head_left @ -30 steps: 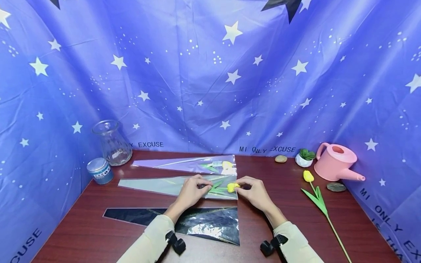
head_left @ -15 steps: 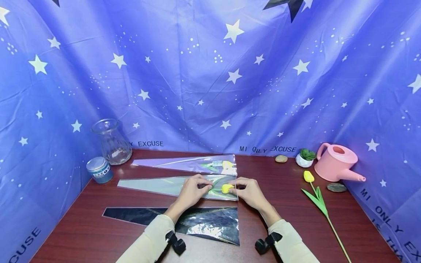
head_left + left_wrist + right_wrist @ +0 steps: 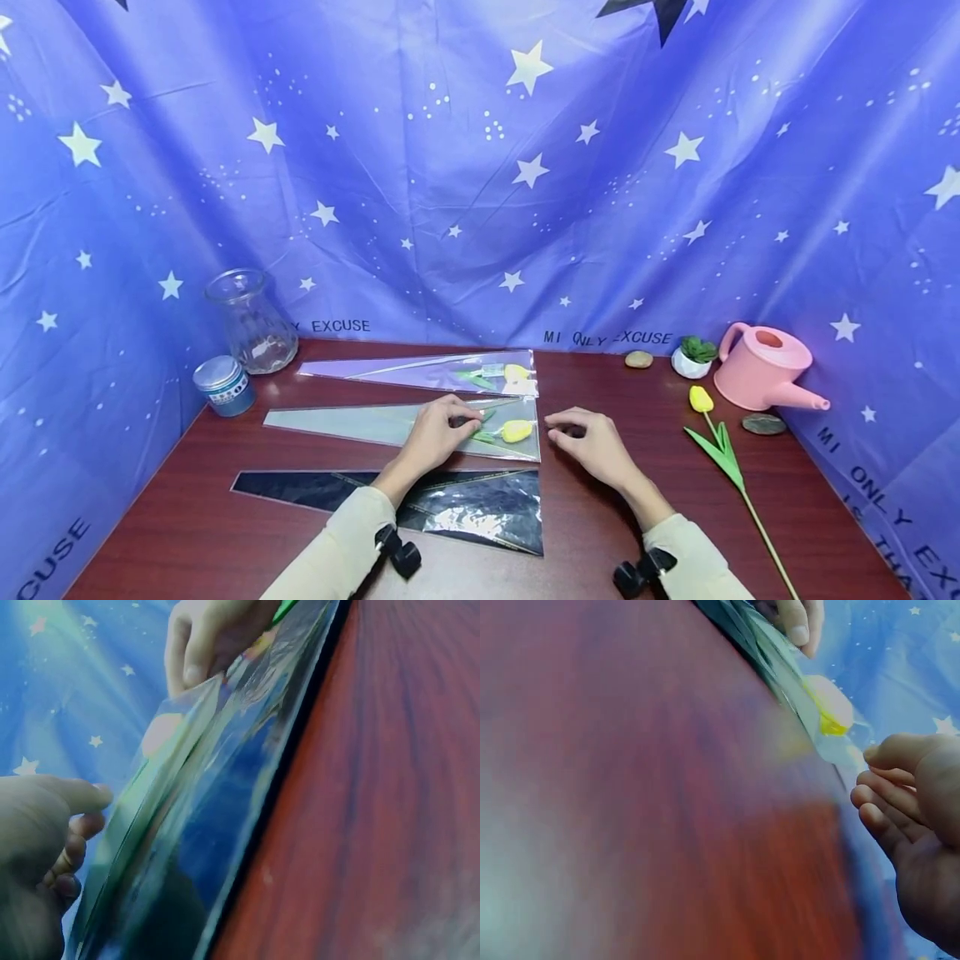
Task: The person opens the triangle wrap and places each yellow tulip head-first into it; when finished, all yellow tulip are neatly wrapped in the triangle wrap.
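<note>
My left hand (image 3: 437,433) pinches the grey-green flower sleeve (image 3: 337,421) near its leaves, in the middle of the table. Inside its wide right end lies a yellow tulip (image 3: 516,431), its leaves partly hidden by the hand. Just right of the sleeve's mouth, my right hand (image 3: 596,443) is held apart from it with fingers loosely bent and holding nothing. In the right wrist view, the tulip (image 3: 829,705) shows through the clear film near the right hand (image 3: 922,817). The left wrist view is dim, with the left hand (image 3: 45,840) at the sleeve's edge.
Behind lies a purple sleeve (image 3: 390,370) with a yellow tulip inside; in front, a black sleeve (image 3: 480,508). A loose tulip (image 3: 722,457), pink watering can (image 3: 765,371), potted plant (image 3: 693,358) and two stones stand right. A glass vase (image 3: 258,329) and blue jar (image 3: 225,387) stand left.
The right hand has slid the tulip left into the grey-green sleeve, let go of it, and drawn back to the right. The left hand stays at the sleeve.
</note>
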{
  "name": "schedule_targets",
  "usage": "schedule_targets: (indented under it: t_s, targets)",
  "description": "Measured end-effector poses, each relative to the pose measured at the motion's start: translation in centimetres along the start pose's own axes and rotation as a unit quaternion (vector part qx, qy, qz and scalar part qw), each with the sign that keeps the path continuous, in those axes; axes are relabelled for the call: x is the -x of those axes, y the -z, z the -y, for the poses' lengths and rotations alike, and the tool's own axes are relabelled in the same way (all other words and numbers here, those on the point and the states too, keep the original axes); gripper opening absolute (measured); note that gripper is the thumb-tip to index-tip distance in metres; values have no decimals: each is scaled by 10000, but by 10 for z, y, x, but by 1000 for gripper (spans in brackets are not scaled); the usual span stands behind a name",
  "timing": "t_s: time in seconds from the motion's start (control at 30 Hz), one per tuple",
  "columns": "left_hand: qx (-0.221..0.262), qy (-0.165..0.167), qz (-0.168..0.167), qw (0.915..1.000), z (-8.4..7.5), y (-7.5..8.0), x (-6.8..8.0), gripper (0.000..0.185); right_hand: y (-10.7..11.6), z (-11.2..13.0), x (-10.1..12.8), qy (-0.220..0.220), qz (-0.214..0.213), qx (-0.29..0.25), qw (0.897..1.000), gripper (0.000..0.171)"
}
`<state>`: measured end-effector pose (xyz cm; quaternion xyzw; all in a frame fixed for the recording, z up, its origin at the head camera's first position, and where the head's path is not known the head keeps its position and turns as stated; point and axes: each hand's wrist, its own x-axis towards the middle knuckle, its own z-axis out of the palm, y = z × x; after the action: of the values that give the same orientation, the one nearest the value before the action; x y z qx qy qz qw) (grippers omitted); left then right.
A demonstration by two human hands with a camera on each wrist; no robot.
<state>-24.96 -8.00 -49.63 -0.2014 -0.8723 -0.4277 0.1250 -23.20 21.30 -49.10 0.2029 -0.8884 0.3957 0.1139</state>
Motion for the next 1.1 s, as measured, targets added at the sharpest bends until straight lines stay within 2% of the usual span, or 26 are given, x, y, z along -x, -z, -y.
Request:
schedule_targets:
  t_s: [0.1,0.23,0.33,0.4,0.53,0.63,0.73,0.83,0.97,1.1]
  targets:
    - [251,-10,-256,9994,-10,9,-2,8,11,5,14,-25,-77,68,9999,20]
    - [712,153,-536,9959,-31,30,2,7,18,20,32,147,43,-253,9996,20]
    - [963,276,-324,9944,-42,39,16,8,18,31,41,319,244,-638,9972,18]
    - [1091,334,50,9935,-46,39,29,9,15,37,46,414,335,-788,9955,17]
    - [1186,406,812,9888,-43,35,57,12,5,42,55,511,445,-831,9942,17]
    - [1067,434,1065,9876,-38,33,71,12,-2,43,59,560,559,-824,9935,17]
    - [980,455,1095,9881,-33,32,80,11,-9,42,63,680,705,-720,9926,20]
    - [986,492,1033,9885,-29,32,85,12,-16,40,66,942,725,-394,9921,25]
    - [819,493,971,9907,-25,30,90,14,-24,39,67,1260,510,73,9907,26]
    - [561,383,848,9941,-22,26,93,18,-28,39,67,1403,308,168,9895,23]
